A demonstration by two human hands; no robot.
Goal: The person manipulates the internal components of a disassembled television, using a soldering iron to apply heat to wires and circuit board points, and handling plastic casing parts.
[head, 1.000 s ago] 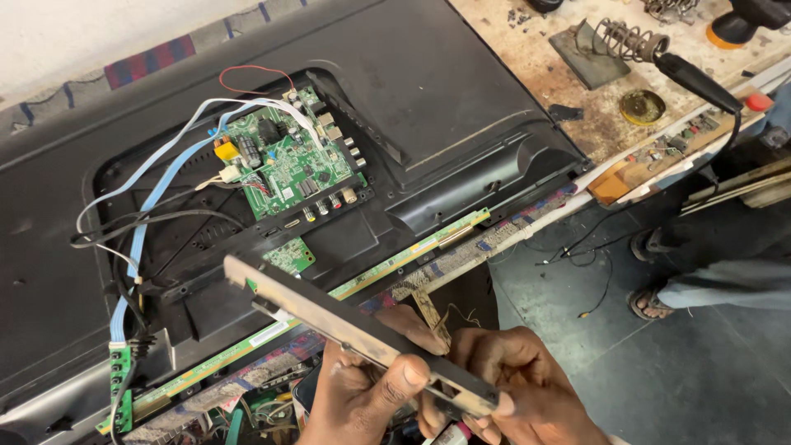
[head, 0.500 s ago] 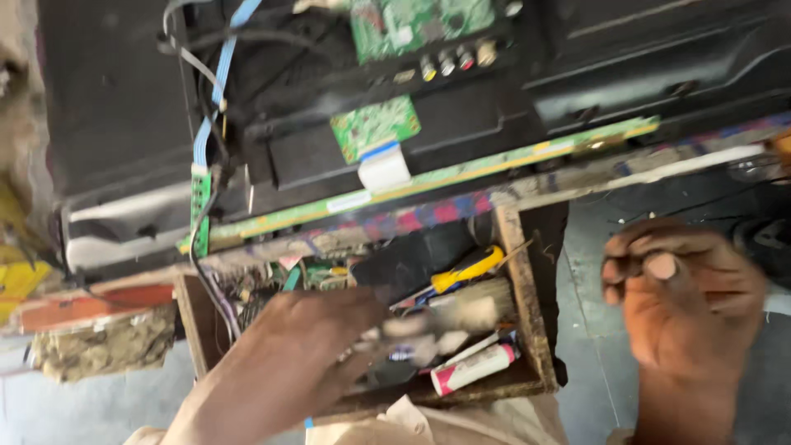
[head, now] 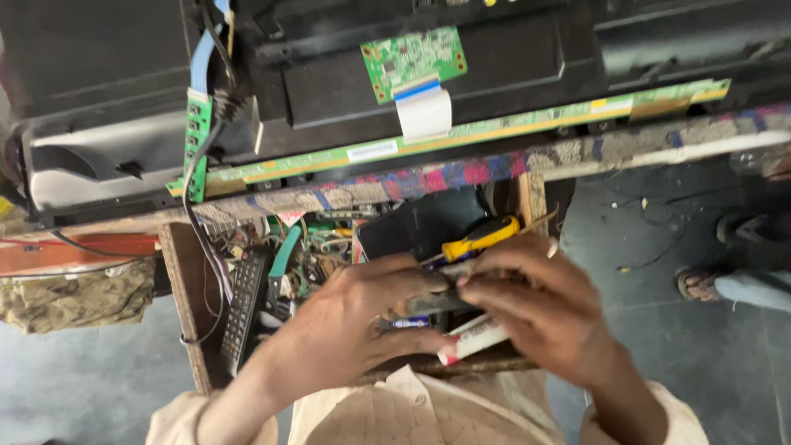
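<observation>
- Dark flat object (head: pixel 437 303), blurred and half hidden, sits between both hands just above the open wooden drawer (head: pixel 191 305); its exact kind cannot be told.
- Left hand (head: pixel 362 317) curls over it from the left, fingers folded down and thumb side pressed against the piece, so it grips rather than lies spread.
- Right hand (head: pixel 535 309) meets it from the right, fingers bent inward and closed on the same piece, fingertips nearly touching those of the left hand.
- Both forearms rise from the bottom edge, wrists angled toward each other over the drawer's near edge.
- White tube with a red end (head: pixel 478 338) lies just beneath the right hand, and a yellow-handled screwdriver (head: pixel 479 237) rests just beyond the fingers.
- Black remote control (head: pixel 245 309) lies at the drawer's left side, beside loose wires and green scraps.
- Judging by this, the work is mid-way: the flat screen set (head: pixel 124 74) on the bench above lies face down with its back opened, the small green circuit board (head: pixel 414 59), white ribbon cable (head: pixel 424 111) and long green strip board (head: pixel 461 142) exposed, nothing refitted.
</observation>
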